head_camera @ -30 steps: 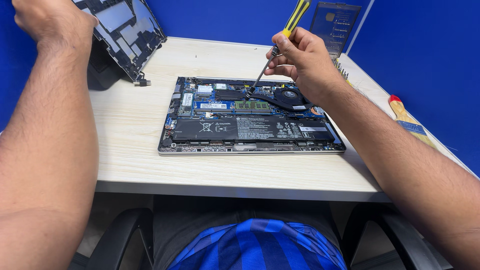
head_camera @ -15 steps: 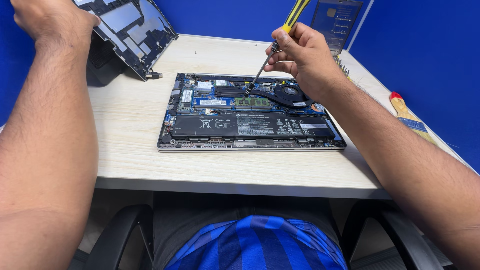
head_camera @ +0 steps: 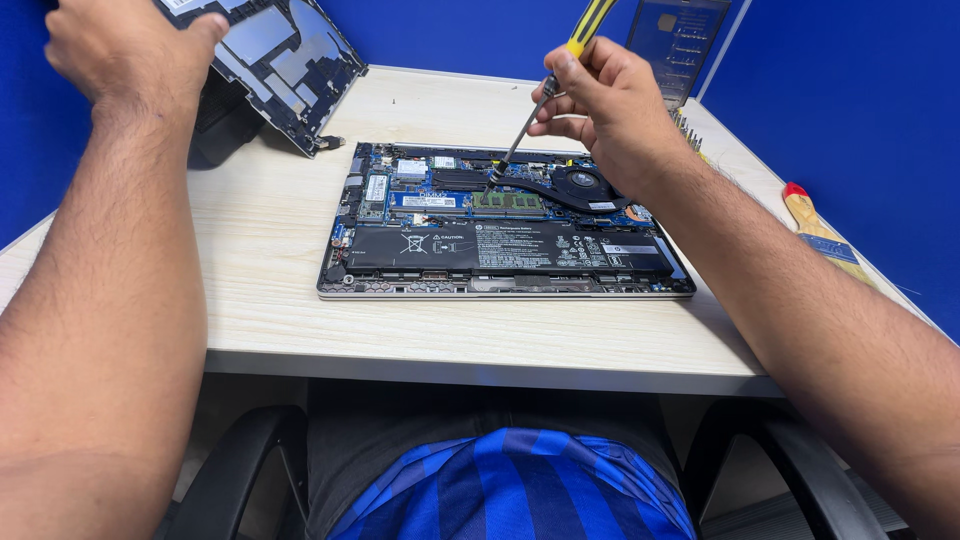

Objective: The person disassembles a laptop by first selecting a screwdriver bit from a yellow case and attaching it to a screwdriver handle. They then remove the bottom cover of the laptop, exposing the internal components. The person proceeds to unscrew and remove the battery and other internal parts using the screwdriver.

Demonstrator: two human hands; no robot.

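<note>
At far left our left hand (head_camera: 125, 50) grips the removed bottom cover (head_camera: 285, 65), tilted on the bench (head_camera: 260, 250). The opened laptop (head_camera: 505, 225) lies centre. Our right hand (head_camera: 610, 105) clasps a yellow-handled screwdriver (head_camera: 545, 95), tip touching the board. A brush (head_camera: 820, 230) lies right.

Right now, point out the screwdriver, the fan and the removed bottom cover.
screwdriver (head_camera: 520, 132), head view, on the metal shaft below the right hand.
fan (head_camera: 582, 181), head view, on its round hub.
bottom cover (head_camera: 290, 70), head view, on its inner face.

Both hands (head_camera: 125, 50) (head_camera: 610, 110) raised, fingers clenched.
</note>
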